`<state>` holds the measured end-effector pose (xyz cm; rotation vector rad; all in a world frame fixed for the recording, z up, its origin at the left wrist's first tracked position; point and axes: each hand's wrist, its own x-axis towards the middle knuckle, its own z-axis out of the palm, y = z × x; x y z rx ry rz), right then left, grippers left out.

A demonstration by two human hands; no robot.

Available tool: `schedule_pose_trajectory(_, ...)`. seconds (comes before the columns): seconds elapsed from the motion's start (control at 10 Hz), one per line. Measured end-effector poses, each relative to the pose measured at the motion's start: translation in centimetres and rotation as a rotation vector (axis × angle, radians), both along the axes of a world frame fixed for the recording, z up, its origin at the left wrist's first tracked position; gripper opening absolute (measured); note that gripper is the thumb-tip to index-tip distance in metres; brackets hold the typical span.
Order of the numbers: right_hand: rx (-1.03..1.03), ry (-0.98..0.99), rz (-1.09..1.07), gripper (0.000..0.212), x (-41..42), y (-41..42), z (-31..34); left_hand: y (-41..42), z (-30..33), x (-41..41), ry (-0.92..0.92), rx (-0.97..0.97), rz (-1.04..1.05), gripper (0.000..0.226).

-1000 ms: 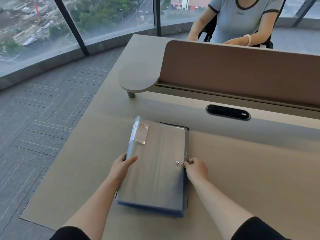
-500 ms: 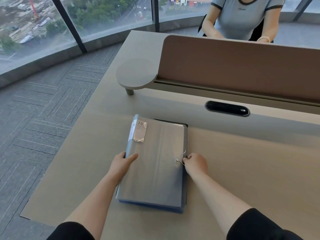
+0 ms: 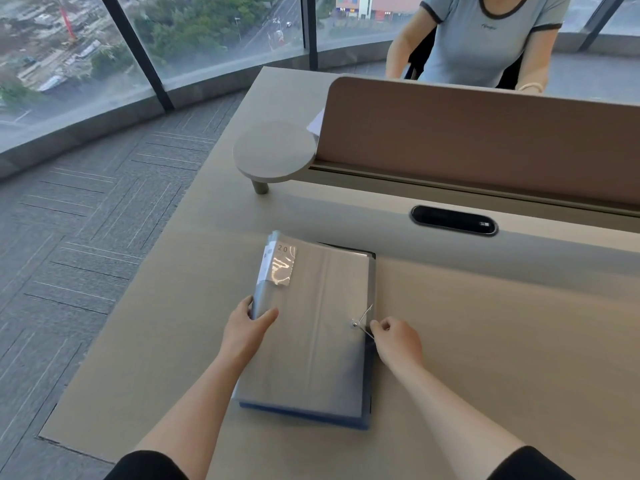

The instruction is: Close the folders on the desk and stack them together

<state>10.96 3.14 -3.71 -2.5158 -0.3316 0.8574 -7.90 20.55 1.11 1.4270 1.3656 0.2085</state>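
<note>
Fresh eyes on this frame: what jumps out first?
The grey folder lying closed on a blue one at the desk's near middle. The left hand grips its left edge; the right hand pinches the elastic cord at its right edge. Beyond the brown divider, another person sits.

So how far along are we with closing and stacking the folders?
Nearly finished. The grey folder already lies closed on top of the blue folder, so the stack is made. In hand: the left hand grips the grey folder's spine edge while the right hand pinches the elastic cord at its button. Left: fastening that cord.
</note>
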Motion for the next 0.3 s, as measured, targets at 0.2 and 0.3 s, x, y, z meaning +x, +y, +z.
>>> schedule_pose_trajectory(0.2,0.094,0.085,-0.046,0.023,-0.3,-1.4,0.0,0.2,0.2,0.2,-0.044,0.042,0.004,0.036)
schedule_pose_trajectory(0.3,0.131,0.105,-0.061,0.019,-0.6,-2.7,0.0,0.2,0.3,0.2,-0.031,0.088,0.002,0.054)
